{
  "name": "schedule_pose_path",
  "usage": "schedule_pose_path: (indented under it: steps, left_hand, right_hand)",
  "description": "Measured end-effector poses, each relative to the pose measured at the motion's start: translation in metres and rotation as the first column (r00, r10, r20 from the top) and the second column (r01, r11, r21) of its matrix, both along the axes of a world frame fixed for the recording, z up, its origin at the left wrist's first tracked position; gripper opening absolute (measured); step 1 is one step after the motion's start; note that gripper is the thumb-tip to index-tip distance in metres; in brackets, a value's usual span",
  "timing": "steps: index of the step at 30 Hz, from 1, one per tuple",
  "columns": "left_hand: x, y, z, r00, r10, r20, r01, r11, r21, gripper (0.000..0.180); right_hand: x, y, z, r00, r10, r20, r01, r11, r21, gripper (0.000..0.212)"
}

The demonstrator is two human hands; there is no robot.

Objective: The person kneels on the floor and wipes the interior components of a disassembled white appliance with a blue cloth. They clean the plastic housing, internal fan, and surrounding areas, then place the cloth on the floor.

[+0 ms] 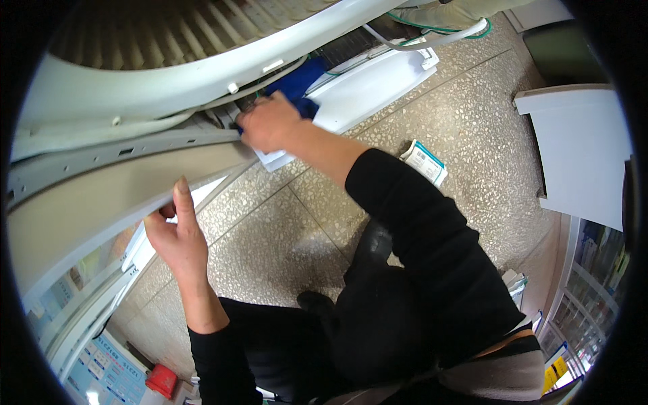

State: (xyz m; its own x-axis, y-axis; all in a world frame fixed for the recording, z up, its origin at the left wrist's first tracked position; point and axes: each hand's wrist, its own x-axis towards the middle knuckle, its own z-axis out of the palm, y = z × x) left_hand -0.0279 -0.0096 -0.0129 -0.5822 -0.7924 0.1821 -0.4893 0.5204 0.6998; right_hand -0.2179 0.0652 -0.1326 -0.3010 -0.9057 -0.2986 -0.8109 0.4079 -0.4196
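Observation:
A large white appliance (155,88) with a ribbed round grille (169,34) fills the upper left. My left hand (179,236) grips the edge of its beige panel (108,189), thumb up and fingers curled behind the edge. My right hand (270,125) reaches to the appliance's lower part, closed on a dark blue cloth (293,84) that shows on both sides of the fingers. The fingertips are partly hidden against the appliance. A grey metal strip (121,148) with slots runs between the two hands. Beside the right hand lies a long white cover (378,84) on the floor.
A pale hose (155,125) runs along the appliance, and a green cord (466,34) loops at the top. On the speckled floor (270,236) lies a white and teal packet (425,162). A white cabinet (577,155) stands at right; a red object (162,380) sits lower left.

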Motion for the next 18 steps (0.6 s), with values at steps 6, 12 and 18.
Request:
schedule_pose_path:
  steps: [6,12,18]
  left_hand:
    - [0.002,0.0,-0.001,0.997,-0.064,-0.047,0.063,0.998,-0.027,0.023]
    - [0.002,0.002,-0.001,0.996,-0.064,-0.068,0.064,0.998,-0.004,0.023]
    - [0.001,0.002,-0.001,0.996,-0.081,-0.034,0.08,0.996,-0.03,0.025]
  right_hand:
    - [-0.05,0.055,-0.025,0.944,-0.144,-0.297,0.131,0.989,-0.062,0.045]
    - [-0.143,0.098,-0.048,0.581,-0.754,-0.307,0.374,0.583,-0.721,0.021]
    - [-0.157,0.089,-0.093,0.671,-0.555,-0.491,0.374,0.826,-0.422,0.035]
